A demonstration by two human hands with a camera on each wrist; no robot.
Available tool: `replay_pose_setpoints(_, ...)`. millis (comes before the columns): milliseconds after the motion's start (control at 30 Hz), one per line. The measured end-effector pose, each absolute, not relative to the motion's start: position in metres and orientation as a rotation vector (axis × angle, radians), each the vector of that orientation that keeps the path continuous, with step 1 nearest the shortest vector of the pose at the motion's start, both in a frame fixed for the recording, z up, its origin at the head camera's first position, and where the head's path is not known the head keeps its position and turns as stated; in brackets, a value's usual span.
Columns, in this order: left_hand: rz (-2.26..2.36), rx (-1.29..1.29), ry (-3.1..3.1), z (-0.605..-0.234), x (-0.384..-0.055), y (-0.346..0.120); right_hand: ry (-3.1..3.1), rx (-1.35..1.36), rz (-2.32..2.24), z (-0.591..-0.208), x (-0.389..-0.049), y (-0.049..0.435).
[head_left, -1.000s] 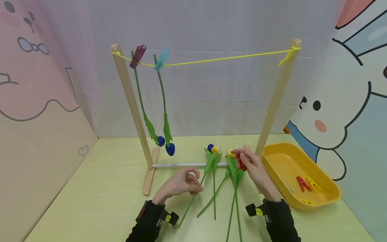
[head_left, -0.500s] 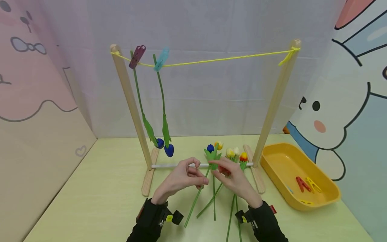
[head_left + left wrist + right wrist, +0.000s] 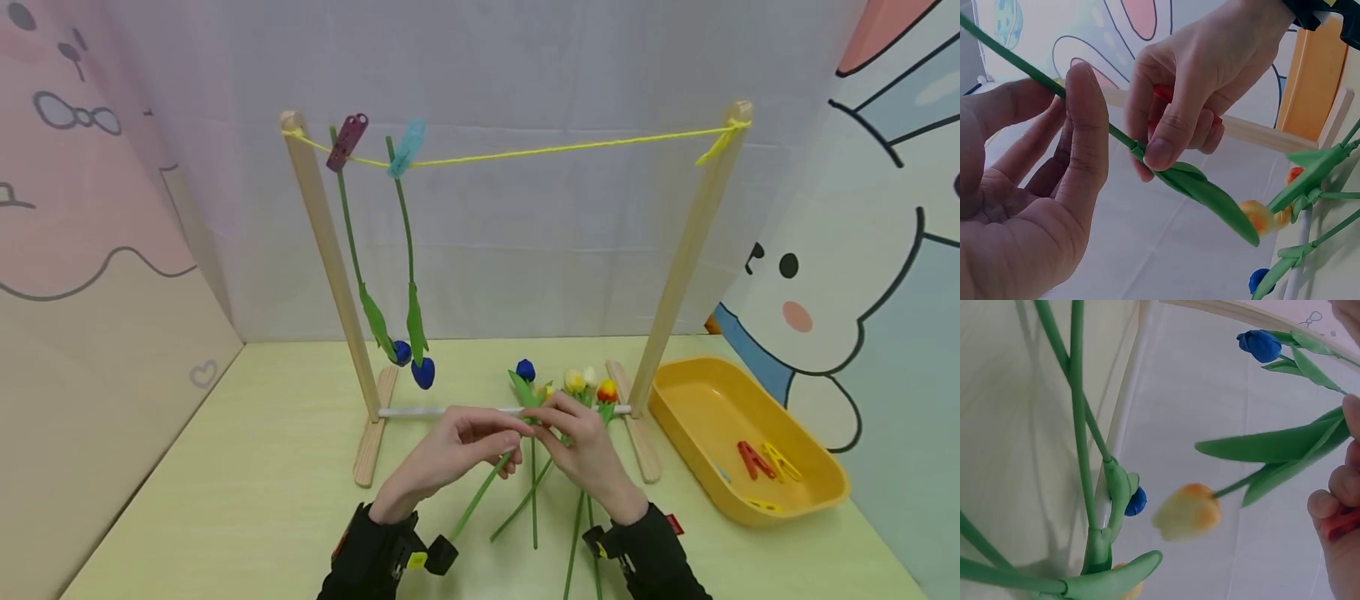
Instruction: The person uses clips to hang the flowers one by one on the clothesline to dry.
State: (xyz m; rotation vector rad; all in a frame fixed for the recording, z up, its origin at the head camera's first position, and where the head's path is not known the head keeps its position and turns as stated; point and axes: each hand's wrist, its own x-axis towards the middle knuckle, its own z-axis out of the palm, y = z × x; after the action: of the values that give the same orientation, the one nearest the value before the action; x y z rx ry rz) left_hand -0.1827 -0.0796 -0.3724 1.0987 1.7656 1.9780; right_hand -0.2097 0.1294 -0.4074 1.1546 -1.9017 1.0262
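My left hand point(image 3: 457, 454) pinches the green stem of a yellow-orange artificial tulip point(image 3: 1186, 512), held above the table. Close beside it, my right hand point(image 3: 581, 442) pinches the same stem just by the leaves, thumb against fingers, as the left wrist view shows. A red clothespin point(image 3: 1159, 112) sits in the right hand's curled fingers, mostly hidden. More tulips lie on the table under the hands, among them a blue tulip point(image 3: 525, 370), a pale yellow tulip point(image 3: 574, 382) and a red-orange tulip point(image 3: 607, 391).
A yellow cord point(image 3: 555, 150) spans two wooden posts point(image 3: 686, 258). At its left, a purple clothespin point(image 3: 347, 142) and a light-blue clothespin point(image 3: 407, 148) hold two blue tulips point(image 3: 423, 373) upside down. A yellow basin point(image 3: 705, 454) at right contains several clothespins point(image 3: 753, 460).
My right hand has moved left with the red clothespin, from above the right-hand tulips to the stem by my left hand. The left hand has shifted slightly right with the tulip.
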Motion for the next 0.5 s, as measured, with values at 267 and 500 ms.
replay_pose_setpoints(267, 1.990, 1.116, 1.982, -0.369, -0.179, -0.081, -1.842, 1.261, 1.193, -0.404, -0.204, 0.126)
replay_pose_setpoints(500, 2.002, 1.209, 2.170, -0.357, -0.171, -0.075, -1.856, 1.290, 1.276, -0.393, -0.195, 0.119)
